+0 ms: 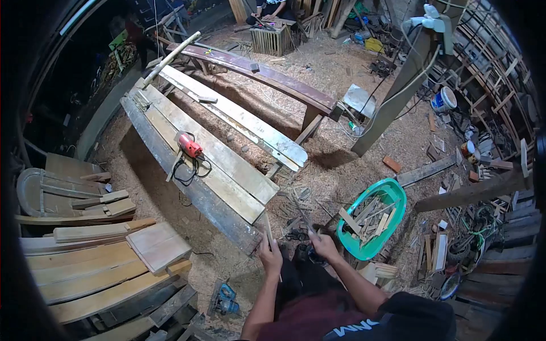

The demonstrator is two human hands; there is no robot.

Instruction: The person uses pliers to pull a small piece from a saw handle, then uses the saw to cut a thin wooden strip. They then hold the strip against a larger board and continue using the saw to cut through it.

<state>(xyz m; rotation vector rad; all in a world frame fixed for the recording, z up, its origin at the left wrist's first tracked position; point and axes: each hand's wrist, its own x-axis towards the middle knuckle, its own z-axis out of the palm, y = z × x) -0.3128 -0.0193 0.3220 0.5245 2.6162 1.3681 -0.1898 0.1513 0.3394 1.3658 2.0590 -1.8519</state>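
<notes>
My left hand (pixel 270 256) is closed round a thin wooden strip (pixel 267 223), held upright near the end of the plank bench. A long thin dark tool, perhaps a blade, (pixel 302 215) points up and left from my closed right hand (pixel 323 244). The two hands are apart in front of my lap. Left of them stands the plank bench (pixel 219 165), with a red power tool (pixel 190 145) and its black cord on it. To the right of my right hand is a green basin (pixel 401 211) holding wood scraps.
A blue power tool (pixel 226 301) lies on the floor at lower left, near stacked boards (pixel 96 261). A reddish bench (pixel 267 79) stands beyond the planks. A post (pixel 398 94) rises at right. Another person (pixel 272 8) sits at the back behind a slatted crate (pixel 271 42).
</notes>
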